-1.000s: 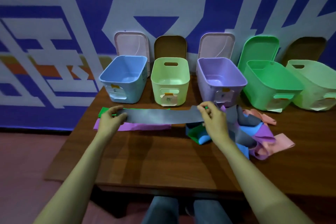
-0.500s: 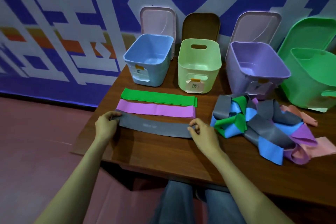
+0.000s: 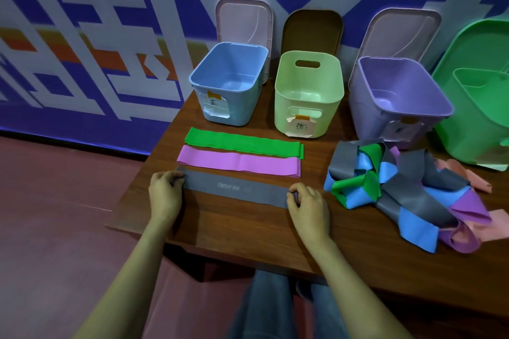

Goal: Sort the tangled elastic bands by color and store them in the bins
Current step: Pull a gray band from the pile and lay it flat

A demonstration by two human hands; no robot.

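Flat grey elastic band (image 3: 237, 189) lies lengthwise L-to-R on wooden worktop (image 3: 248, 228), left hand (image 3: 165, 192) & right hand (image 3: 308, 203) each pinching one end.

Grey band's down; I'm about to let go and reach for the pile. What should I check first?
1. The grey band lies flat on the table: ok.
2. The left hand and right hand pinch its ends: ok.
3. The green band and purple band lie straight: ok.
4. The blue bin, pale green bin and purple bin are open: ok.
5. Which bin takes grey: cannot tell, labels unreadable.
6. The pile is untangled: not ok.
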